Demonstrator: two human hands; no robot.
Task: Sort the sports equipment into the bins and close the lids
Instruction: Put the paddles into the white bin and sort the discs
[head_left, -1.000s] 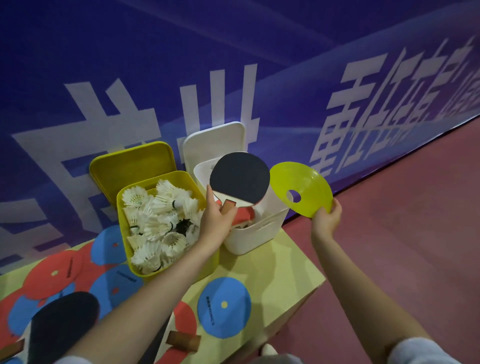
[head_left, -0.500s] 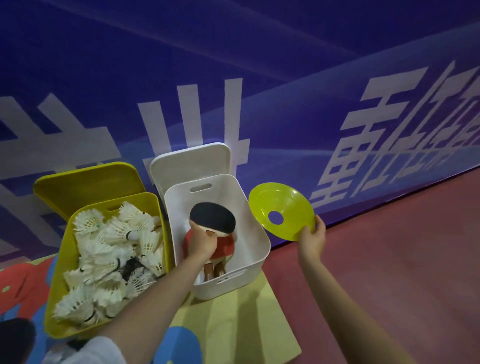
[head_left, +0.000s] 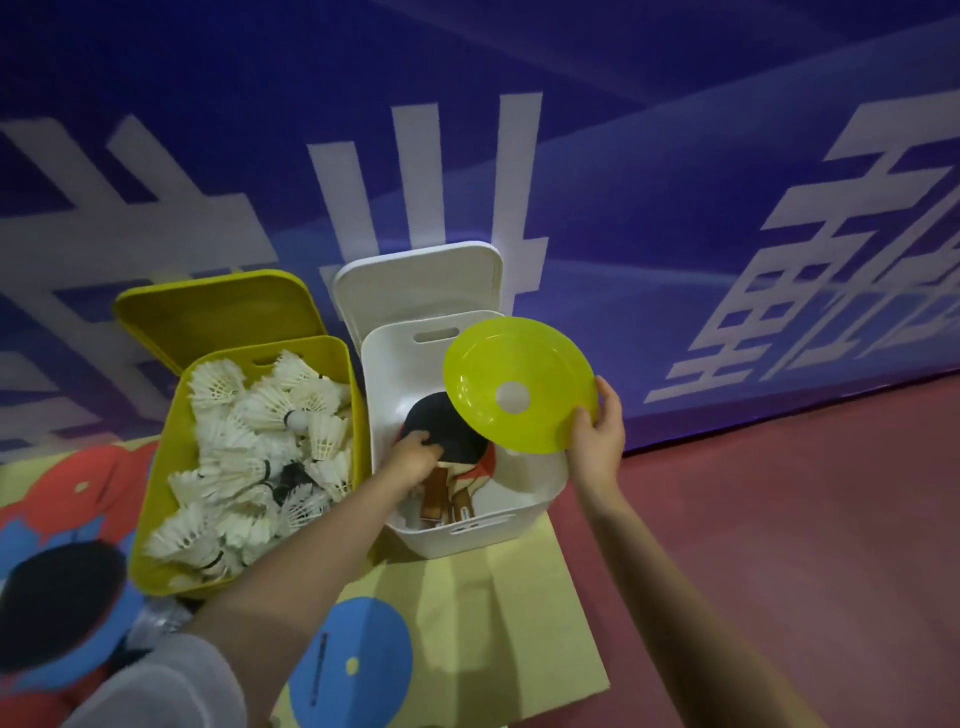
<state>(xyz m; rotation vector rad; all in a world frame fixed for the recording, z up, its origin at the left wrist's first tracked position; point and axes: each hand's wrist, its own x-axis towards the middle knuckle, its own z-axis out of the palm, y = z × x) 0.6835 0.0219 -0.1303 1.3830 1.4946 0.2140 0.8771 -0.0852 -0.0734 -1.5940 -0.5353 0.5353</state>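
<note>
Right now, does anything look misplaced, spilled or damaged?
Nothing spilled or damaged. Only oddity: the yellow disc held by the right hand hangs tilted over the white bin, which holds paddles.

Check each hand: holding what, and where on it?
Right hand pinches yellow disc at its rim. Left hand rests on paddle blade in white bin; grip unclear.

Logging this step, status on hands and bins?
Left hand in white bin, on black paddle. Right hand holds yellow disc over that bin. Both lids up.
</note>
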